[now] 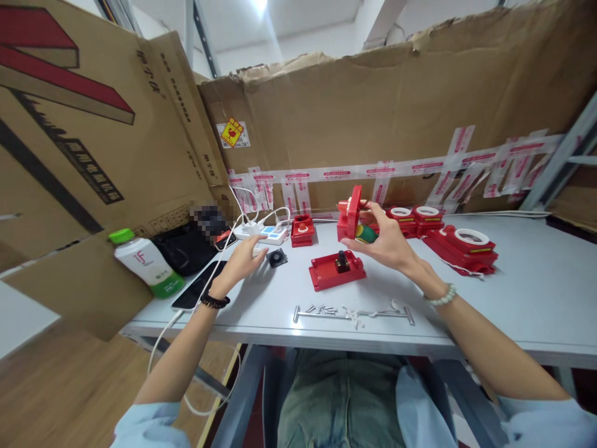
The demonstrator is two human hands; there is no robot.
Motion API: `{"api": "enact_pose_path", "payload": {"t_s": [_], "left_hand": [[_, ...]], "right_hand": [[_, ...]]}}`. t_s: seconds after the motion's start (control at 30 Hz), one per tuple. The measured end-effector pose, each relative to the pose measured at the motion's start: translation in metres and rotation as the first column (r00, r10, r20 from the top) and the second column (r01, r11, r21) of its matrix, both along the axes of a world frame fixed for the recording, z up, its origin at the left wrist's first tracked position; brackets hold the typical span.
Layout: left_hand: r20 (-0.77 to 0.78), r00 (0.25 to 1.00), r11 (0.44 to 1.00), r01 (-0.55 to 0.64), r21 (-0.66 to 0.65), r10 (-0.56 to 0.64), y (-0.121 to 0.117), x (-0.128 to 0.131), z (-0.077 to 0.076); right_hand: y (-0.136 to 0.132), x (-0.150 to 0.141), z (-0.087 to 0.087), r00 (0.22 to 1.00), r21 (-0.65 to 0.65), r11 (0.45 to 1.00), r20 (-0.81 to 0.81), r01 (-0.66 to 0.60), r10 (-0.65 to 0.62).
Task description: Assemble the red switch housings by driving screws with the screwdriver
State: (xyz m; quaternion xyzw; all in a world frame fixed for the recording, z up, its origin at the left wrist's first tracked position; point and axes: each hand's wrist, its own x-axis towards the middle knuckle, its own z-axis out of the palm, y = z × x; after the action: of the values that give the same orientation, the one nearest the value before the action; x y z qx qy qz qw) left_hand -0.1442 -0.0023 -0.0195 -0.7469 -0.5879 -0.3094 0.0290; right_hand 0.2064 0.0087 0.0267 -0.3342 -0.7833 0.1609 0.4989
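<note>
Evidently you are holding the red housing (347, 224) in your right-hand grip (387, 239), fingers closing only partway, thumb low and fingertips high on its near side. A green-and-yellow handle (367, 234) is lying inside the same hand, close against the housing, so the hold is asking for care: press with thumb and fingertips, let the palm carry the handle, and don't let the handle push the housing askew. Steady wrist, light pressure; squeezing hard is likely tipping the piece

Left-hand grip (242, 258): fingers are spreading loosely, a fair gap between thumb and index, nothing clearly held. It is hovering or resting by the power strip (280, 235), the square black part (277, 257) sitting just beside the fingertips; contact can't be told. Approach that part by its edges, sparing its round centre

Position: the housing is standing upright, raised over the desk (270, 311), at the fingertip end of the right-hand grip. The red tray (321, 275), carrying a black knob (342, 260), is lying lower and apart from it. Loose screws (321, 309) are lying nearer you, beside the metal bar (382, 314); mind your sleeves and wrists there
</note>
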Motion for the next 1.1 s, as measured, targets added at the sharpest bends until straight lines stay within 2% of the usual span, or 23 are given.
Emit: {"api": "enact_pose_path", "payload": {"t_s": [0.07,0.1,0.17,0.2,0.27,0.33,0.47,0.6,0.67,0.8,0.87,1.0,1.07,1.1], "left_hand": [[0.113,0.975,0.981,0.192,-0.004,-0.191,-0.009,0.036,0.015],[0.169,0.940,0.953,0.303,-0.016,-0.296,-0.013,0.056,0.022],[0.253,0.837,0.864,0.503,-0.007,-0.485,-0.019,0.098,0.033],[0.284,0.792,0.826,0.563,0.004,-0.541,-0.020,0.116,0.037],[0.330,0.732,0.786,0.615,0.055,-0.596,-0.020,0.145,0.041],[0.383,0.713,0.796,0.596,0.109,-0.587,-0.018,0.159,0.042],[0.389,0.762,0.848,0.517,0.117,-0.518,-0.012,0.152,0.040],[0.366,0.807,0.884,0.447,0.136,-0.464,-0.009,0.129,0.035],[0.341,0.830,0.897,0.422,0.132,-0.441,-0.010,0.118,0.030],[0.220,0.880,0.902,0.431,0.004,-0.421,-0.013,0.105,0.015],[0.188,0.891,0.903,0.428,-0.041,-0.414,-0.015,0.104,0.009],[0.210,0.864,0.882,0.471,-0.011,-0.458,-0.014,0.108,0.013],[0.241,0.820,0.846,0.533,0.007,-0.519,-0.012,0.109,0.023],[0.261,0.789,0.818,0.575,0.006,-0.556,-0.011,0.108,0.029]], "right_hand": [[0.001,-0.001,-0.001,0.997,-0.046,0.997,-0.045,-0.069,0.067],[0.001,-0.001,-0.002,0.992,-0.067,0.992,-0.067,-0.109,0.104],[0.002,-0.002,-0.003,0.979,-0.098,0.977,-0.098,-0.188,0.179],[0.002,-0.002,-0.004,0.973,-0.104,0.970,-0.099,-0.218,0.208],[0.002,-0.001,-0.004,0.969,-0.108,0.964,-0.087,-0.241,0.233],[0.002,-0.001,-0.004,0.975,-0.102,0.971,-0.074,-0.218,0.211],[0.002,0.000,0.000,0.987,-0.120,0.981,-0.053,-0.154,0.149],[0.000,0.009,0.008,0.977,-0.320,0.936,0.102,-0.148,0.189],[0.002,0.019,0.012,0.968,-0.366,0.929,0.203,-0.064,0.146],[0.011,0.035,0.014,0.957,-0.251,0.953,0.273,0.167,-0.096],[0.015,0.037,0.012,0.940,-0.198,0.955,0.304,0.221,-0.154],[0.015,0.031,0.010,0.958,-0.189,0.971,0.274,0.143,-0.088],[0.010,0.029,0.013,0.979,-0.295,0.953,0.202,0.070,-0.009],[0.007,0.029,0.015,0.987,-0.378,0.926,0.152,0.014,0.047]]}}
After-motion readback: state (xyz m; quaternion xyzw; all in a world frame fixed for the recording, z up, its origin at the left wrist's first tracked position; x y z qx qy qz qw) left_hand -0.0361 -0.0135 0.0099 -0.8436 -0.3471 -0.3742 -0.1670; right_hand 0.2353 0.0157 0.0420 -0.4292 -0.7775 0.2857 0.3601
